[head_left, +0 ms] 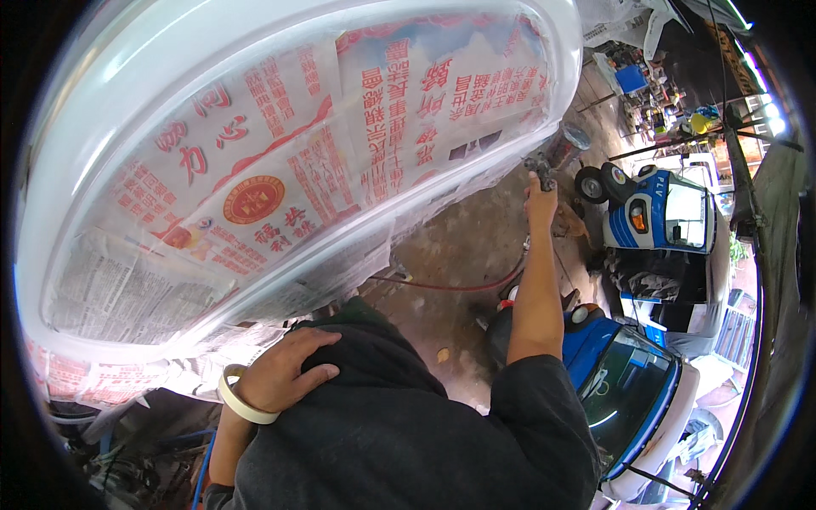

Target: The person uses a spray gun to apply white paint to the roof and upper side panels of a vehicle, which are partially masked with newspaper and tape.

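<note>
A large white panel (pixel 119 93), smooth and glossy with a rounded rim, fills the upper left. Its middle is masked with newspaper (pixel 280 170): thin, wrinkled sheets printed in red and grey, one bearing a round red-and-gold seal, and a grey-print page at the lower left. A clear film lies over the paper and hangs in creased folds below the rim.

The left hand (pixel 285 370) rests flat on the person's dark fleece top (pixel 399 442), fingers loosely spread, holding nothing. A roll of pale tape (pixel 240 401) sits round that wrist like a bangle.

A thin red hose (pixel 450 287) curves across the stained concrete floor (pixel 459 238).

The right arm stretches out, bare to the sleeve. The right hand (pixel 541 197) is closed round the grip of a metal spray gun (pixel 544 163), held just beside the panel's lower right edge.

To the right stand small blue-and-white vehicles (pixel 663 212), glossy, with dark windscreens.
</note>
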Action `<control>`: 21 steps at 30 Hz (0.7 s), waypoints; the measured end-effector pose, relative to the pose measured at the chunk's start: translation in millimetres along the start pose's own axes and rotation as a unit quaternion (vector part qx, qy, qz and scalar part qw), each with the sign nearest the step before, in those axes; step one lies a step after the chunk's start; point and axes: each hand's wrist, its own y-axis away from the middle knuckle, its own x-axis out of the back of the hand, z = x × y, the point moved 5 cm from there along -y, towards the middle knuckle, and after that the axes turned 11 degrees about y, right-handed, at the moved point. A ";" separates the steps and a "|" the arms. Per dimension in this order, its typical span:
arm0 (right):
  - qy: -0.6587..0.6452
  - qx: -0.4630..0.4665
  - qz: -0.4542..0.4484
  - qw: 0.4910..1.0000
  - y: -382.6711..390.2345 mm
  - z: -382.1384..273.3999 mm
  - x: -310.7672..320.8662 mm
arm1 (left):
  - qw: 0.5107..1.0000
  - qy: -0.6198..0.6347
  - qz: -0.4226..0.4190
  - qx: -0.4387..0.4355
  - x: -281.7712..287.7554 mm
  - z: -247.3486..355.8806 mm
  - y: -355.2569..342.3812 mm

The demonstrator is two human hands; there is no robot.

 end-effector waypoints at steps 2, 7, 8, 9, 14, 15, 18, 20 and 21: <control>0.001 -0.001 -0.017 1.000 24.7 -4.0 -5.8 | 1.000 -0.012 -0.007 -0.011 -3.4 -1.5 1.7; 0.016 0.016 -0.067 0.997 96.2 -18.4 -14.8 | 0.999 -0.014 -0.036 -0.015 -8.1 -4.1 5.7; 0.032 0.022 -0.078 0.996 112.8 -19.1 -16.7 | 0.999 -0.011 -0.042 -0.014 -9.1 -1.7 5.8; 0.049 0.028 -0.089 0.994 135.4 -27.2 -15.5 | 0.999 -0.006 -0.048 -0.013 -10.2 -1.5 6.7; 0.058 0.070 -0.143 0.986 213.4 -15.9 -40.4 | 0.997 -0.018 -0.075 -0.032 -18.6 -5.7 10.4; 0.055 0.071 -0.172 0.981 231.1 -15.7 -45.3 | 0.996 -0.014 -0.081 -0.031 -20.0 -6.8 11.4; 0.043 0.094 -0.233 0.967 281.2 -26.4 -57.4 | 0.995 -0.013 -0.091 -0.041 -23.0 -13.8 12.5; 0.052 0.116 -0.266 0.956 311.9 -40.3 -61.7 | 0.995 -0.005 -0.093 -0.039 -24.8 -12.8 15.0; 0.067 0.126 -0.283 0.948 327.1 -48.9 -62.6 | 0.994 -0.012 -0.093 -0.047 -26.2 -13.2 16.6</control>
